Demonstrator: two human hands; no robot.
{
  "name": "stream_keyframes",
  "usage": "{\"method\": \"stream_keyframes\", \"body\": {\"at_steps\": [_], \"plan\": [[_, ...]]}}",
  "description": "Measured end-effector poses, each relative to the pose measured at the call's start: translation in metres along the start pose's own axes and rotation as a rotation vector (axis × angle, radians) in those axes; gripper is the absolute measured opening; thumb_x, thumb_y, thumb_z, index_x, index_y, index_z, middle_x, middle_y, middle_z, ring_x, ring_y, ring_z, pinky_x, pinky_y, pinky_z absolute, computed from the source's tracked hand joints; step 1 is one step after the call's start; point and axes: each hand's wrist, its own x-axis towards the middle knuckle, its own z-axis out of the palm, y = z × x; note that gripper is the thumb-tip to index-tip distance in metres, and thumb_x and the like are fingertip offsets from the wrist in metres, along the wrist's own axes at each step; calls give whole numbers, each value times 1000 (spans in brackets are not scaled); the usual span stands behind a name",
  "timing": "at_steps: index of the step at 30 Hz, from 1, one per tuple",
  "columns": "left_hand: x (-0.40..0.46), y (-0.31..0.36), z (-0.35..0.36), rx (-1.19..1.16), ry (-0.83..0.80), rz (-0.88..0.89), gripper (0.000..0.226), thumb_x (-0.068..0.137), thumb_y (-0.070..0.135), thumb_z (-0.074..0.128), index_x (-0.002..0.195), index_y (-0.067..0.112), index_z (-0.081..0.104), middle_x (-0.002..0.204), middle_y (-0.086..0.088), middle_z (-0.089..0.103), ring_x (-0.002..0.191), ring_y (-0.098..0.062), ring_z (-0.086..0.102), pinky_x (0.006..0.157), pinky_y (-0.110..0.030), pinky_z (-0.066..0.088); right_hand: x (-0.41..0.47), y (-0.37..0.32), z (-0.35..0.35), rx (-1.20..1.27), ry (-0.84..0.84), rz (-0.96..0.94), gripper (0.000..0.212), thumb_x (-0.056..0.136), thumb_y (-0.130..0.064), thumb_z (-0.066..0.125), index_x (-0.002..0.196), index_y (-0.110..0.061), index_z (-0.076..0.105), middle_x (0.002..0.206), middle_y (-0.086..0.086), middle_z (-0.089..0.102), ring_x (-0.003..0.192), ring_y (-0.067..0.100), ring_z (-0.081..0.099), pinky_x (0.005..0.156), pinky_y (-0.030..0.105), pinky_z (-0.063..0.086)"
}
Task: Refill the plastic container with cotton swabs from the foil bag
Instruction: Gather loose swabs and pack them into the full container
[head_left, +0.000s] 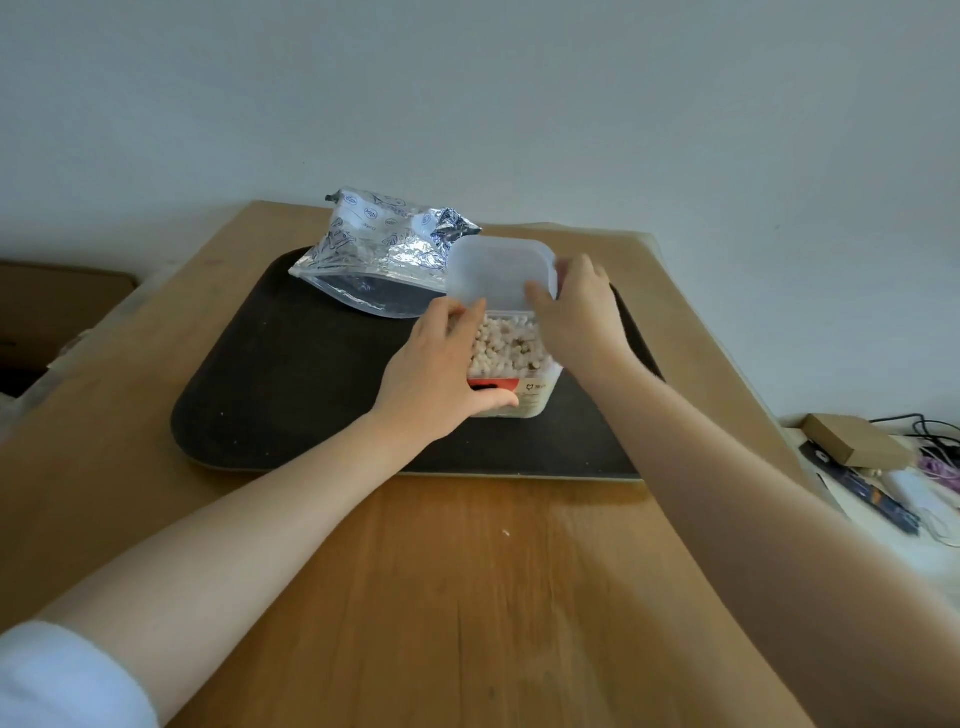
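We have the container (511, 364) on the dark tray (291, 395) on the table (467, 571), packed with swabs (506, 343), and the foil bag (382, 254) lies just behind it on the tray's far left. Our left hand (441, 369) has its grip closed around the container's near left side, thumb across the front label, while our right hand (576, 306) pinches the tilted lid (498, 275) above the far rim. We judge the filling done and the closing in hand; next, the lid needs lowering square onto the rim and pressing shut without trapping swab tips.
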Motion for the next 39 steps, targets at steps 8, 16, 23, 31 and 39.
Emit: {"method": "stream_keyframes", "body": {"at_steps": [8,16,23,31,39], "plan": [[0,-7,3,-56,44,59,88,73,39,73,144,11,29,153,-7,17,131,-26,38,93,-35,46,-33,20,16,-411,-239,-577,52,100,-36,32,146,-12,27,152,5,28,143,18,18,116,33,16],[10,-19,-13,103,-60,221,82,68,41,77,135,6,46,140,-7,48,128,-25,44,104,-37,35,-20,11,6,-591,-549,-475,68,97,-50,30,150,-15,4,158,3,4,145,17,1,116,32,2],[23,-16,-14,-1102,25,-717,27,89,37,56,107,17,58,108,0,62,100,-11,58,92,-30,46,-14,26,-7,448,-45,104,29,93,-20,53,121,-15,52,113,-3,58,105,14,57,83,26,49],[53,-11,0,-1120,-414,-890,48,69,43,76,103,12,64,108,-9,69,104,-24,63,100,-43,43,6,18,11,660,-469,627,34,74,-26,77,99,-6,63,104,12,69,94,27,66,88,42,52],[53,-16,9,-1100,-326,-786,28,76,33,70,100,20,65,108,-7,69,104,-24,63,98,-45,45,12,20,15,583,-556,587,29,79,-30,71,100,-12,62,108,9,68,97,25,65,90,41,50]]}}
